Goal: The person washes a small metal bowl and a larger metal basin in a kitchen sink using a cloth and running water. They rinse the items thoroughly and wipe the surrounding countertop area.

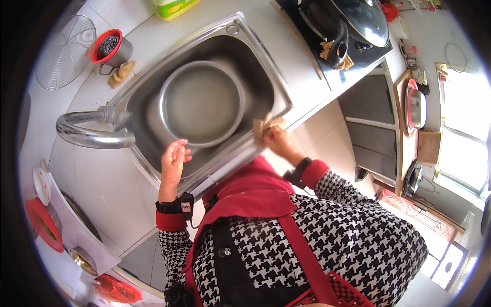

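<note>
A round metal basin (203,103) with cloudy water in it sits inside the stainless steel sink (261,82). My right hand (282,142) grips a tan cloth (264,126), pressed against the sink's near right rim; the cloth is slightly blurred. Over the near left part of the sink, my left hand (174,159) is held with its fingers apart and nothing in them. Its fingertips are close to the basin's rim, and I cannot tell whether they touch it. To the left, a curved chrome faucet (96,130) reaches over the sink's edge.
Left of the sink are a metal mug (122,51) with a red strainer (96,50), a folded cloth (121,74) and a wire skimmer (67,51). A lidded black pan (326,23) stands on the cooktop (308,50) at the upper right. A yellow-green container (174,8) is behind the sink.
</note>
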The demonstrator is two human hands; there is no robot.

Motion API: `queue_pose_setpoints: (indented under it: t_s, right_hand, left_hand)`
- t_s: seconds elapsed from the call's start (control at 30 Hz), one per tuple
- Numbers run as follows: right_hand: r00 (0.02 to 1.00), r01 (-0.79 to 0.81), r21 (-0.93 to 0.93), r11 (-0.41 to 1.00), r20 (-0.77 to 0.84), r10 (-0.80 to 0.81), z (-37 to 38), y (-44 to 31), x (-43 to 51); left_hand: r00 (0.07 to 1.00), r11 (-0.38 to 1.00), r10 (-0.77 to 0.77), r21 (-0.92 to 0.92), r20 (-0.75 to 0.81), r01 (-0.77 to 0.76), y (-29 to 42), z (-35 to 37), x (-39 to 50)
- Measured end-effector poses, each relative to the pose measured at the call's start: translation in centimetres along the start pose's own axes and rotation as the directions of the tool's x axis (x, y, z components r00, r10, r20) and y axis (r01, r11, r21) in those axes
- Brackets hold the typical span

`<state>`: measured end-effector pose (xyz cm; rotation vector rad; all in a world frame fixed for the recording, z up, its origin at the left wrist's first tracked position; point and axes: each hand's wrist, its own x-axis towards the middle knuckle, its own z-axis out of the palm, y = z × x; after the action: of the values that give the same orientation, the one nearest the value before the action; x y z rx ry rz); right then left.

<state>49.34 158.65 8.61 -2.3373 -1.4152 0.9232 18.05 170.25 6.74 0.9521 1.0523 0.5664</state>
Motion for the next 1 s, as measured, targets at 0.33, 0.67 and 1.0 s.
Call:
queue_pose_setpoints:
  t_s: [0.33,0.67,1.0]
  right_hand:
    - [0.861,-0.121,0.719,0.685,0.419,-0.288,5.3,-9.0,6.6]
    - [0.901,0.421,-0.187,0.887,0.197,-0.386,14.8,-11.5,21.8]
    - [0.868,0.375,-0.03,0.926,0.362,-0.34,17.2,-9.6,24.0]
  left_hand:
    - [1.0,0.999,-0.01,0.042,-0.008,0.011,-0.8,1.5,1.0]
    - [0.973,0.909,-0.189,-0.399,-0.13,0.123,-3.4,0.2,4.0]
    - [0.949,0.839,-0.296,-0.504,-0.104,0.206,-4.2,1.1,8.9]
